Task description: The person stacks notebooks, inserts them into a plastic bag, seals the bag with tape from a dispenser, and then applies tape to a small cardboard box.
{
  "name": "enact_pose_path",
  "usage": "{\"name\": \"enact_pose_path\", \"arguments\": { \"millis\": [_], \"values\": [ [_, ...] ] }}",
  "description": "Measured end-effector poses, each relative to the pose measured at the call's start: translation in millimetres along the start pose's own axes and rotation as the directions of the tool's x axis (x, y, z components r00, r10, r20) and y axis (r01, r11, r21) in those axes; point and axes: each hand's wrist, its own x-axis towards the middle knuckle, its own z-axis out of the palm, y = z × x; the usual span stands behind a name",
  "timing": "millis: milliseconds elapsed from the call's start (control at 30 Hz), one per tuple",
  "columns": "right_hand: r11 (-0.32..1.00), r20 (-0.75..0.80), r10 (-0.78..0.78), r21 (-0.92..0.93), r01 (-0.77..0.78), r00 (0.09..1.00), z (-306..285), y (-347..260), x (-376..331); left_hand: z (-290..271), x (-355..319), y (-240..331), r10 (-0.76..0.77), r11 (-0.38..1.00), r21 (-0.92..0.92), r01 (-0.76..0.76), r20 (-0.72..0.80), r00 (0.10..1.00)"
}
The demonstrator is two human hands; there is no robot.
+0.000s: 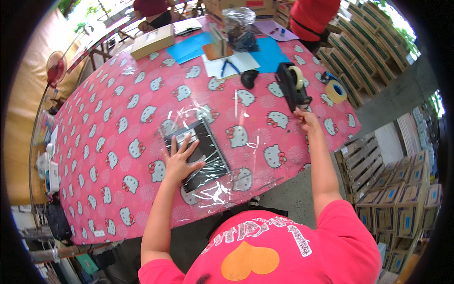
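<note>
Item: dark flat pack [201,154] in clear wrap at table [118,142] near edge, left hand [179,161] splayed flat on it; right hand [306,119] pinching tape at dispenser [291,85]; best kept pressed firm.

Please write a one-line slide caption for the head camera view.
Left hand presses a plastic-wrapped black item on the pink table; right hand reaches the tape dispenser.

A glossy clear plastic wrap [208,156] crinkles over a matt black flat item, on the smooth pink printed tablecloth [118,142]. Beyond the wrap, the tape dispenser [291,85] looks like hard black plastic, and the box [152,41] plain matt cardboard.
</note>
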Motion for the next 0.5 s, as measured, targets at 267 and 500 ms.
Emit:
{"name": "enact_pose_path", "arguments": {
  "millis": [267, 500],
  "values": [
    [0.745, 0.621, 0.275, -0.62, 0.246, 0.734, 294.6, 67.7, -154.4, -0.5, -4.1, -4.0, -0.056, 0.995, -0.083, 0.053, -0.037, 0.998],
    [-0.356, 0.485, 0.217, -0.769, 0.531, 0.847, 305.7, 69.3, -178.3, 5.8, -13.0, -14.6, -0.027, 0.984, -0.18, -0.013, -0.221, 0.975]
  ]
}}
